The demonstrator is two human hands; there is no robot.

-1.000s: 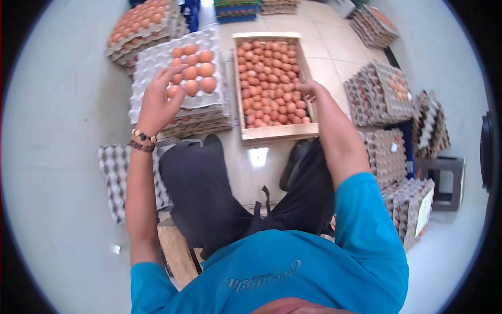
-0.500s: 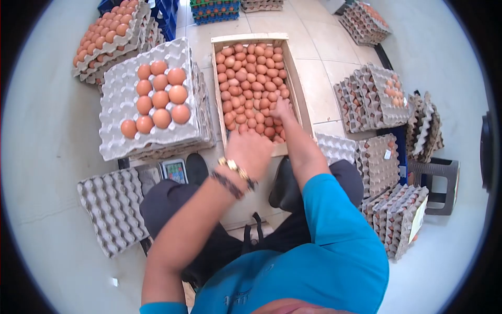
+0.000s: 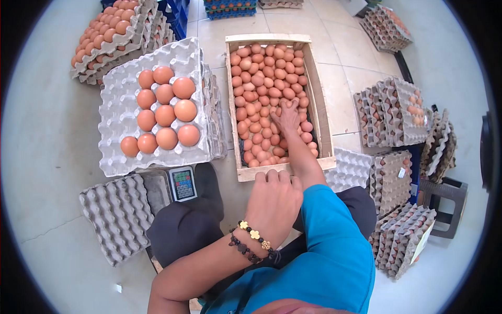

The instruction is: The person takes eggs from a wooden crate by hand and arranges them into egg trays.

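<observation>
A wooden crate [image 3: 320,99] full of loose brown eggs [image 3: 257,80] stands in front of me. My right hand [image 3: 289,116] reaches into its right half, fingers spread and touching the eggs. Nearer my body, in front of the crate's near edge, my left hand [image 3: 274,201] is closed with its knuckles up; what is inside the fingers, if anything, is hidden. Beaded bracelets [image 3: 252,242] circle that wrist. Left of the crate, a grey egg tray [image 3: 116,112] tops a stack, with several eggs grouped on its right part and many bare cups.
A scale [image 3: 182,183] with a keypad sits by my left leg, next to a bare egg tray [image 3: 116,217]. Stacks of filled trays [image 3: 389,112] line the right, near a grey stool [image 3: 454,206]. More egg trays [image 3: 107,39] stand at the back left.
My left hand has drawn back from the crate's near edge toward my body. The right hand has shifted inward among the eggs, its fingers spreading. The view has shifted slightly.
</observation>
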